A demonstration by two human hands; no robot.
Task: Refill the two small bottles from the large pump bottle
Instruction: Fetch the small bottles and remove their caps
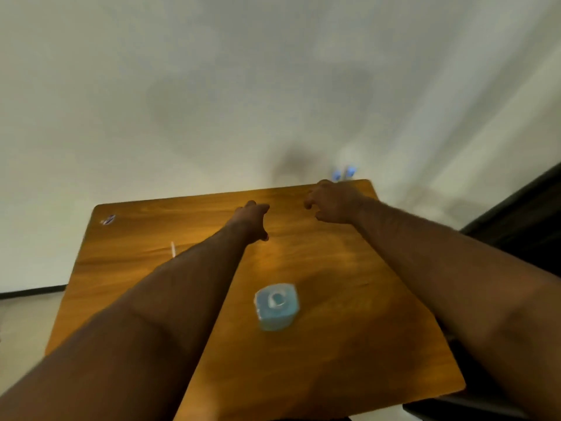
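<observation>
1. Head view: left hand fingers loosely spread, holding nothing; right hand fingers curled, grasp unclear.
2. Pale blue bottle, blurred, stands mid-table, between both outstretched forearms, well short of the hands.

Setting: we see a plain indoor room, kind unclear. Wooden table, bare pale wall, dark baseboard, light floor.
</observation>
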